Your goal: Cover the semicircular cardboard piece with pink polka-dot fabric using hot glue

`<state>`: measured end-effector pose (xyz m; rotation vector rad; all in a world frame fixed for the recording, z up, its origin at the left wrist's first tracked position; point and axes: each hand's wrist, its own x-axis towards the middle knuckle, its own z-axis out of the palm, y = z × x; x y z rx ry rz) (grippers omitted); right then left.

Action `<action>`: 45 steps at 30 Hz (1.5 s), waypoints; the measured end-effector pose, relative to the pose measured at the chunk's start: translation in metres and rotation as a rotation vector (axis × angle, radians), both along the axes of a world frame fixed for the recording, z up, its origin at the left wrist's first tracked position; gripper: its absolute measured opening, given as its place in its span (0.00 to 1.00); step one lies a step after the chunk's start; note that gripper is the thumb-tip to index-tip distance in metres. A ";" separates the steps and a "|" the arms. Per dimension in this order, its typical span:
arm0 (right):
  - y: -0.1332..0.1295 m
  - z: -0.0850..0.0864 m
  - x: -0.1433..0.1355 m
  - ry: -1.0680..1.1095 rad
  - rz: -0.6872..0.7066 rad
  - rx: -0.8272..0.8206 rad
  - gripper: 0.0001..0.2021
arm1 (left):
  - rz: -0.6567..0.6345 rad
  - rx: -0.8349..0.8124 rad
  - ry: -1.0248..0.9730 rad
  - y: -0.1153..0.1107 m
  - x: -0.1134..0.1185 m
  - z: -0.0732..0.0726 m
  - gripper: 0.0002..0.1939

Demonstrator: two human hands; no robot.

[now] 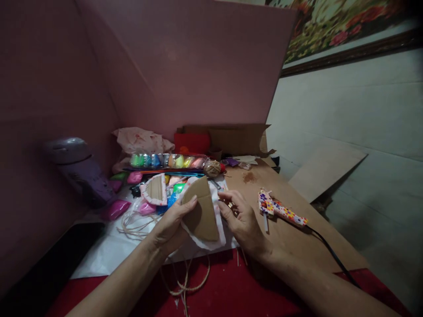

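Observation:
My left hand [173, 222] grips a half-round cardboard piece [201, 215], thumb on its face and fingers behind. White fabric [220, 229] lies behind the cardboard and sticks out past its edges. At the straight side, the thumb and forefinger of my right hand [243, 218] pinch the fabric's border; something shiny and brownish shows among the curled fingers, too unclear to name. A smaller half-round cardboard piece [155, 191] with a pale fabric border lies beyond my left hand. Off to the right, a flower-patterned glue gun [280, 211] rests on a cardboard sheet [297, 246].
Packs of coloured clay [165, 161] and a twine ball [212, 168] sit at the back. Loose twine [185, 288] trails over the red cloth [224, 286] in front. A purple bottle [79, 171] stands left; the glue gun's black cord [333, 257] runs right.

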<state>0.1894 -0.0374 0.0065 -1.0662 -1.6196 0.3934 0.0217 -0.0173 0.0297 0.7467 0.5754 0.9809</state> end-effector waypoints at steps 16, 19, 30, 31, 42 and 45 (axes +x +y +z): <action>-0.009 -0.006 -0.009 -0.009 -0.039 -0.306 0.16 | -0.112 -0.077 -0.134 -0.004 0.007 -0.005 0.24; -0.008 -0.004 -0.010 0.061 0.025 -0.352 0.17 | -0.097 -0.089 -0.172 -0.004 0.006 -0.003 0.26; -0.006 -0.003 -0.009 0.159 0.104 -0.380 0.15 | -0.174 -0.076 -0.262 -0.002 0.002 -0.002 0.28; -0.006 -0.004 -0.009 0.162 0.115 -0.377 0.15 | -0.177 -0.081 -0.264 -0.002 0.002 -0.002 0.28; -0.008 -0.004 -0.010 0.076 0.044 -0.269 0.17 | 0.027 0.042 -0.032 -0.008 0.006 -0.002 0.15; -0.005 -0.003 -0.005 0.175 0.005 -0.262 0.20 | 0.075 0.018 -0.050 -0.004 0.003 0.001 0.16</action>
